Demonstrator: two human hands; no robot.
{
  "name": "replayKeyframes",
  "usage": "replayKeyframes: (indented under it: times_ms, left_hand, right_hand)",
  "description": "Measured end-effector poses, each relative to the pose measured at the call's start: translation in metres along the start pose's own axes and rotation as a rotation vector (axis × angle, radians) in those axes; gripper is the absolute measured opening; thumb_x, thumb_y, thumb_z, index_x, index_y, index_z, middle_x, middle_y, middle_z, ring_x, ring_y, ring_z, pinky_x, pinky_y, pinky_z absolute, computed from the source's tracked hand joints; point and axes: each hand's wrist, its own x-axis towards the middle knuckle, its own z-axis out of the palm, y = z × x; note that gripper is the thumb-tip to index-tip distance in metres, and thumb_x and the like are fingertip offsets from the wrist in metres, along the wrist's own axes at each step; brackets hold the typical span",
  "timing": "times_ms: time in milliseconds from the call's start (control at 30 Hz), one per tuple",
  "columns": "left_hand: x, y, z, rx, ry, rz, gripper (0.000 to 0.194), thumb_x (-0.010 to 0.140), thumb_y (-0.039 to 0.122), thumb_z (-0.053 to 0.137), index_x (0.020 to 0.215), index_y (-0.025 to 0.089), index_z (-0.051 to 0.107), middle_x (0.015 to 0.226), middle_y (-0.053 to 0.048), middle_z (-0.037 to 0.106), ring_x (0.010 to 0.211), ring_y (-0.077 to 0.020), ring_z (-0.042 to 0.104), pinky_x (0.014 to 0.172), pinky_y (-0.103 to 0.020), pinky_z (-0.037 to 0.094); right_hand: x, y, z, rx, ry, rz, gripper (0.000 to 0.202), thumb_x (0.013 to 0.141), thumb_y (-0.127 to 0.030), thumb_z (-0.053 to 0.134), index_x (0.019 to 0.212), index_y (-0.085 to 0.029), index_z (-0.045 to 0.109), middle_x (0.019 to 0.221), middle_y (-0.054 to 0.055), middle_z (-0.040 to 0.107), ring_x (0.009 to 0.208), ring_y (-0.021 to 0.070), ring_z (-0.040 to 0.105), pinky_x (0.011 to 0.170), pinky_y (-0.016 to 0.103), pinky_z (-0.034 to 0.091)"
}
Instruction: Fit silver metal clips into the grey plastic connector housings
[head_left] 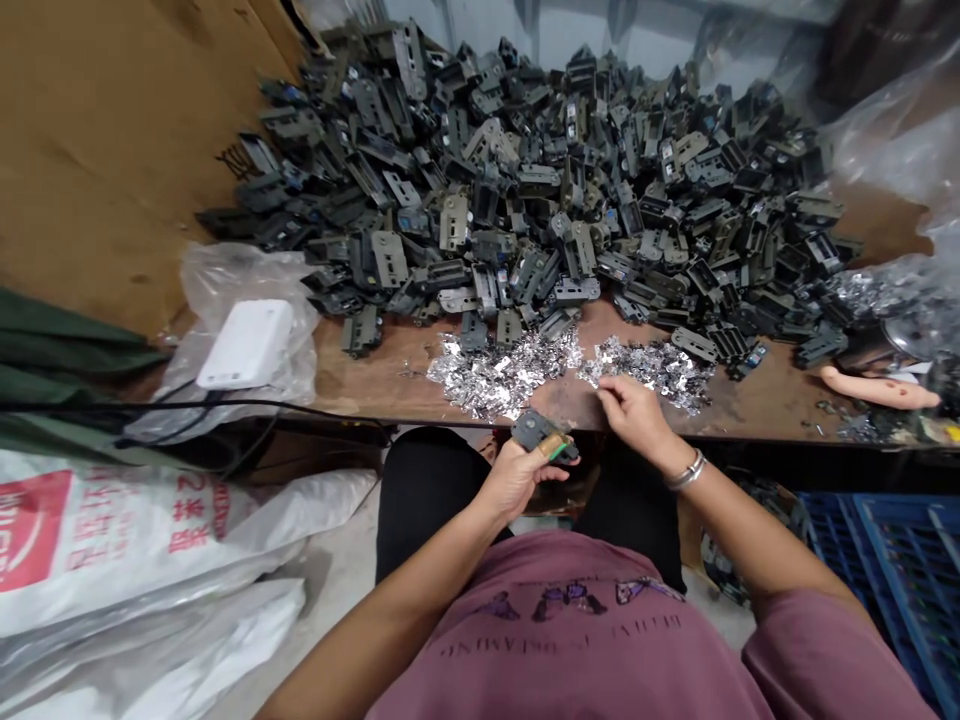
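My left hand (517, 474) is wrapped round a dark plastic part (534, 430) in front of the table edge; tape or a cover, yellowish and green, shows near its thumb. My right hand (634, 415), with a metal bracelet at the wrist, is pinched at the near edge of the right pile of small shiny metal pieces (667, 370). What its fingertips hold, if anything, is too small to tell. Another shiny pile (491, 375) lies to the left. Behind both, a large heap of dark plastic parts (525, 190) covers the back of the table (349, 385).
A white box-shaped device (247, 345) lies on clear plastic at the left, with a black cable (330, 412) along the table edge. White sacks (135, 530) stand lower left. A flesh-coloured object (881, 390) and blue crates (900, 570) are on the right.
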Motion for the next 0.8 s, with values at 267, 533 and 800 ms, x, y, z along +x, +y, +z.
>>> replayKeyframes:
  times_ms: [267,533,800]
  left_hand:
    - [-0.005,0.003,0.006,0.23,0.085,0.064,0.047,0.058,0.048,0.085,0.077,0.012,0.061,0.062,-0.003,0.067,0.046,-0.0112,0.061,0.035,-0.016,0.035]
    - [-0.002,0.008,-0.005,0.314,0.124,0.176,0.039,0.062,0.042,0.082,0.075,0.011,0.062,0.06,-0.002,0.065,0.043,-0.0066,0.05,0.04,-0.018,0.037]
    - [-0.004,0.008,0.0,0.336,0.154,0.222,0.037,0.061,0.036,0.083,0.082,0.013,0.062,0.071,-0.002,0.064,0.055,-0.0105,0.055,0.049,-0.023,0.045]
  right_hand:
    - [0.044,0.011,-0.006,-0.681,-0.353,-0.008,0.027,0.092,-0.021,0.044,0.091,-0.014,0.07,0.096,0.013,0.069,0.088,0.0218,0.064,0.07,0.028,0.041]
    - [0.02,-0.005,-0.011,-0.721,-0.422,-0.006,0.029,0.091,-0.03,0.048,0.107,-0.013,0.066,0.097,0.013,0.072,0.085,0.0247,0.068,0.07,0.03,0.044]
    - [0.015,0.001,-0.016,-0.529,-0.422,-0.013,0.021,0.09,-0.027,0.052,0.085,-0.019,0.07,0.09,0.008,0.073,0.082,0.0193,0.067,0.07,0.026,0.044]
